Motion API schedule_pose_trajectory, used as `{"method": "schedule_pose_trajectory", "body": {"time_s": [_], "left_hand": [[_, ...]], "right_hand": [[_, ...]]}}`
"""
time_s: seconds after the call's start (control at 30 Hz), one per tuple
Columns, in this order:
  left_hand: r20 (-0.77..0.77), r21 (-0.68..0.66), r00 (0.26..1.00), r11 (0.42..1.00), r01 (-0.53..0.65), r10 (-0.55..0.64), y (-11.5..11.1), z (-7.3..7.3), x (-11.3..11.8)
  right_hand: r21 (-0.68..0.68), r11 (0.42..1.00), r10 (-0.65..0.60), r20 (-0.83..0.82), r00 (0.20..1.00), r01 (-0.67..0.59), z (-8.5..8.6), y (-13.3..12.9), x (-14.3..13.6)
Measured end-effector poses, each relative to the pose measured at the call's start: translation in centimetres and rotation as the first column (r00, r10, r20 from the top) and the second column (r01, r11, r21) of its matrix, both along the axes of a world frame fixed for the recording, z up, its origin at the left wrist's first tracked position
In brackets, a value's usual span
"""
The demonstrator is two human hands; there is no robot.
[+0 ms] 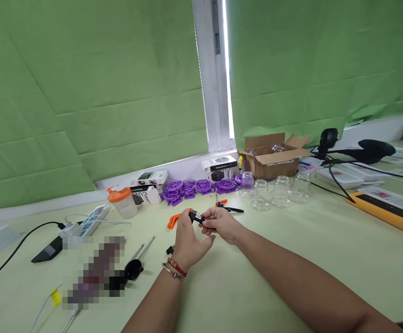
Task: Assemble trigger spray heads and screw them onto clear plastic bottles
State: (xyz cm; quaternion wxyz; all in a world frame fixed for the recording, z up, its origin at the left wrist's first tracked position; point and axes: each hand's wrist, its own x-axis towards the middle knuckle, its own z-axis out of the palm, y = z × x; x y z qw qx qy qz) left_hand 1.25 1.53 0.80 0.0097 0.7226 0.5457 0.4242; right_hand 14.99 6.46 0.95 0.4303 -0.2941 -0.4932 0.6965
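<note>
A small black cylindrical part [197,217] with pale marking is held up over the table between both hands. My left hand [189,243] is closed around its left end, with the thumb standing apart; some of its fingers are hidden. My right hand [224,224] pinches the right end with bent fingers. Just beyond the hands lie an orange plastic piece [173,221] and a black-handled tool [234,210]. A small black piece [170,250] sits beside my left wrist, partly covered by it.
Several glass jars [261,194] stand behind my right hand, near an open cardboard box [274,159]. Purple plastic parts [203,186] and printed boxes [149,192] line the window side. To the left are an orange-lidded cup [122,202], a power strip [95,219] and black-handled tools [133,268].
</note>
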Motion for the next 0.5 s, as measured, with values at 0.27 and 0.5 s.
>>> {"method": "schedule_pose_trajectory", "body": {"time_s": [0.27,0.5], "left_hand": [[-0.046,0.024,0.99,0.991,-0.129,0.13,0.24,-0.24,0.9],[-0.052,0.038,0.986,0.987,-0.155,0.157,0.28,-0.76,1.02]], "right_hand": [[-0.109,0.993,0.05,0.013,0.999,-0.049,-0.22,-0.44,-0.34],[-0.121,0.992,0.044,0.059,0.997,-0.037,-0.32,-0.42,-0.32]]}}
